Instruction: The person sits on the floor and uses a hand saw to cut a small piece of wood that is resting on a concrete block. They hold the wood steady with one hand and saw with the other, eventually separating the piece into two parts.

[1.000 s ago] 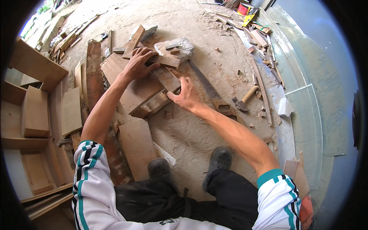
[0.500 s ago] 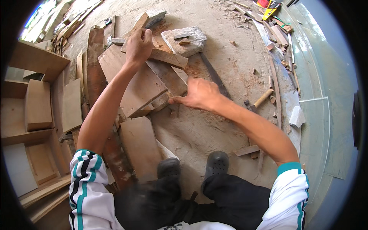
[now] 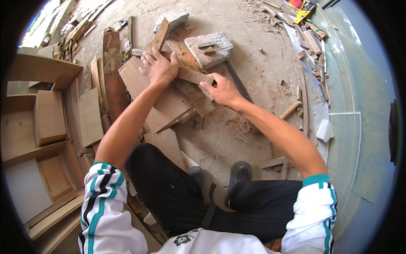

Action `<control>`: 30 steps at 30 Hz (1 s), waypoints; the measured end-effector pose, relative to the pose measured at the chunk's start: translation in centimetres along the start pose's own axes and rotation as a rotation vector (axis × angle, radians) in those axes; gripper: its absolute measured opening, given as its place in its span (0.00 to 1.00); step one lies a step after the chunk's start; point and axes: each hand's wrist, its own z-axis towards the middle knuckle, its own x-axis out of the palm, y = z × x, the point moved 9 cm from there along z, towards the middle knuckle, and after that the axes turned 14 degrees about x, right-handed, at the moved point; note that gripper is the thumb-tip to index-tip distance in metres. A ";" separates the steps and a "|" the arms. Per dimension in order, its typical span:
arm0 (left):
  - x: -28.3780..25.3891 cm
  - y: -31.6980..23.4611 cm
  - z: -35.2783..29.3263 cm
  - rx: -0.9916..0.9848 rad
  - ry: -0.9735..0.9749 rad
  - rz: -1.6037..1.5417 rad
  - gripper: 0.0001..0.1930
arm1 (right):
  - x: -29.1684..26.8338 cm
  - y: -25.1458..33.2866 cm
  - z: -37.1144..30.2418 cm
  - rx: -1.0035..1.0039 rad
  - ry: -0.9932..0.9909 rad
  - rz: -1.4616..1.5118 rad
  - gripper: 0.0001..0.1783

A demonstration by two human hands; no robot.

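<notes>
My left hand point(image 3: 163, 71) lies spread over a short wooden bar point(image 3: 192, 76), its fingers stretched toward the stacked wood. At the bar's right end my right hand point(image 3: 223, 90) is closed, thumb and fingers around the tip. Under the bar a wide wooden board point(image 3: 167, 111) lies at a slant, and a darker plank point(image 3: 194, 98) crosses on top of it. Just beyond my left fingers another wooden block point(image 3: 161, 34) points away from me. My left palm hides part of the bar.
A pale stone slab point(image 3: 209, 51) with small wood offcuts stands beyond my right hand, a dark saw blade point(image 3: 239, 82) beside it. A hammer handle point(image 3: 290, 109) lies to the right. Wooden cabinet frames point(image 3: 50, 114) stand at left, glass sheets point(image 3: 349, 139) at right.
My right hand has moved up from the board's near corner to the bar's end. My left hand has opened flat onto the wood. My left knee has come forward.
</notes>
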 end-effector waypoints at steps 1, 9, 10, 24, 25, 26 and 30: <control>-0.1 -0.4 -0.2 0.002 -0.020 0.013 0.47 | 0.1 0.0 -0.2 0.032 -0.011 -0.003 0.33; 0.3 -2.7 -2.0 -0.013 -0.201 -0.073 0.45 | 2.0 -1.4 -1.9 0.159 -0.190 0.094 0.34; 0.3 -2.8 -2.1 -0.013 -0.230 -0.073 0.45 | 1.9 -1.5 -2.1 0.158 -0.232 0.079 0.35; 0.2 -2.7 -2.0 0.054 -0.309 -0.053 0.32 | 5.0 -2.1 -6.2 0.150 -0.244 -0.157 0.42; 0.4 -2.4 -1.9 0.038 -0.307 -0.041 0.31 | 5.3 -2.1 -6.4 0.134 -0.249 -0.163 0.40; 0.2 -2.5 -1.7 0.026 -0.314 -0.031 0.29 | 5.2 -1.9 -6.3 0.111 -0.262 -0.167 0.39; 0.2 -2.3 -2.2 -0.088 -0.279 0.044 0.28 | 5.4 -2.0 -6.2 0.137 -0.224 -0.162 0.38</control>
